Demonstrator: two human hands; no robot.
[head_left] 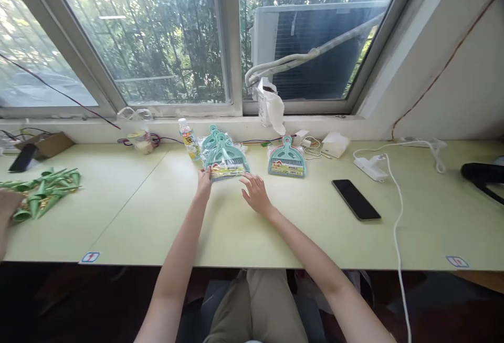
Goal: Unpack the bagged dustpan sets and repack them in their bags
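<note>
**Two hands at a stack of packaged dustpan sets**

At a pale green table (157, 217) under a wide window (157, 33), a seated person stretches both bare arms forward. The left hand (205, 181) touches the near edge of a stack of teal dustpan sets (225, 162) in clear wrapping; its fingers are curled at the pack's lower left corner, though whether they pinch it is too small to tell. The right hand (255, 193) hovers just beside the stack's near right corner, fingers spread and relaxed, holding nothing.

The stack lies near the table's far edge, roughly in the middle. A single dustpan set (287, 160) lies apart to its right. A small bottle (189, 141) stands just behind the stack on the left. A black phone (356, 199) lies face up farther right, near a white power strip (370, 168) with a white cable (397, 227) trailing toward the viewer. A pile of green cones (43, 190) lies on the far left, where another person's hand (6, 204) touches it.
</note>
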